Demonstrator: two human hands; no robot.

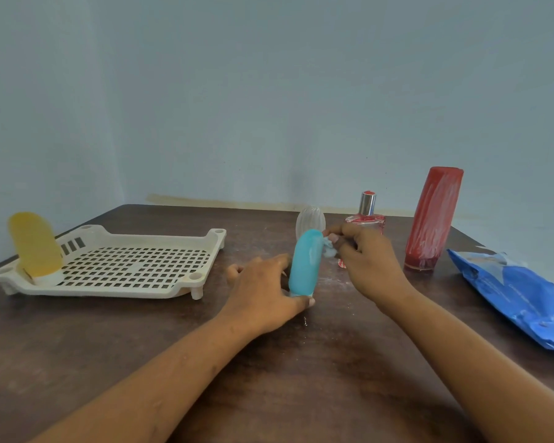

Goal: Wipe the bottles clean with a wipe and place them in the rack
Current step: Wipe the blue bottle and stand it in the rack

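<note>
A turquoise bottle [305, 262] stands cap-down on the dark wooden table [269, 378]. My left hand [263, 292] grips its lower end. My right hand [365, 260] presses a small crumpled wipe [329, 250] against the bottle's right side. A yellow bottle [34, 244] stands cap-down in the left corner of the cream perforated rack [135, 263]. Behind my hands stand a clear ribbed bottle [310, 219], a small red perfume bottle with a silver cap [367, 212], and a tall red bottle streaked with white [434, 219].
A blue wipe packet [518, 298] lies at the right edge of the table. A pale blue wall runs behind the table's far edge. White smears mark the tabletop near the turquoise bottle.
</note>
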